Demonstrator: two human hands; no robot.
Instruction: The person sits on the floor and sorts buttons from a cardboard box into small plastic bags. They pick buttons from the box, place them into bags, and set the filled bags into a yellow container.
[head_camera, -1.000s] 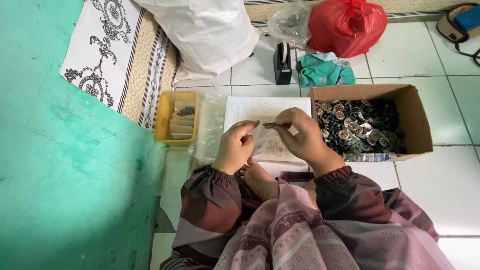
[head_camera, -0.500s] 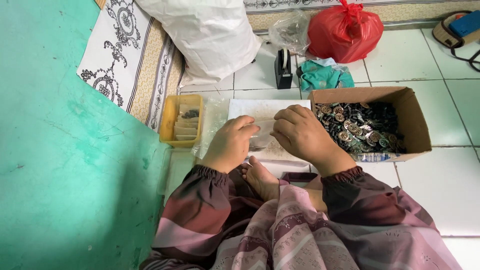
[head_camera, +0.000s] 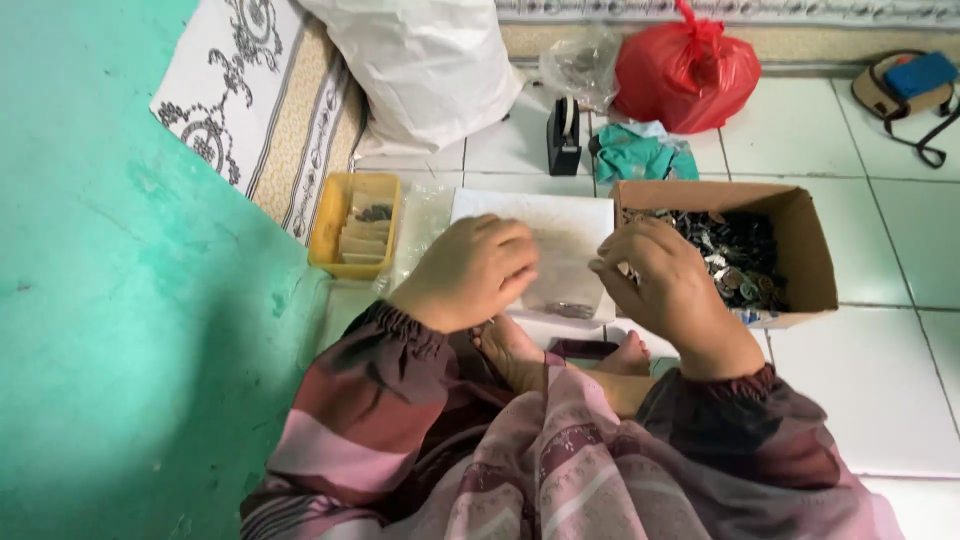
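Currently, the person sits on a white tiled floor (head_camera: 880, 300) with both hands raised over a white flat sheet (head_camera: 560, 225) that lies between a yellow tray (head_camera: 330, 225) and a brown cardboard box (head_camera: 800, 250). The left hand (head_camera: 475, 275) is loosely curled, knuckles up, and the right hand (head_camera: 665, 290) faces it with its fingers (head_camera: 610, 270) pinched together. A small clear plastic bag (head_camera: 565, 270) hangs between the two hands, over the sheet; each hand appears to grip one side of it. Some small dark pieces (head_camera: 572, 309) sit at the bottom of the bag. The cardboard box, just beside the right hand, holds a heap of small dark and silvery parts (head_camera: 735, 255). The yellow tray holds stacked pale packets. Behind the sheet stands a black tape dispenser (head_camera: 563, 135), with a teal cloth (head_camera: 640, 155) beside it. A red plastic bag (head_camera: 690, 75) and a large white sack (head_camera: 430, 65) lie farther back. A green wall (head_camera: 100, 300) runs along the left side. Two bare feet (head_camera: 520, 350) rest below the hands.
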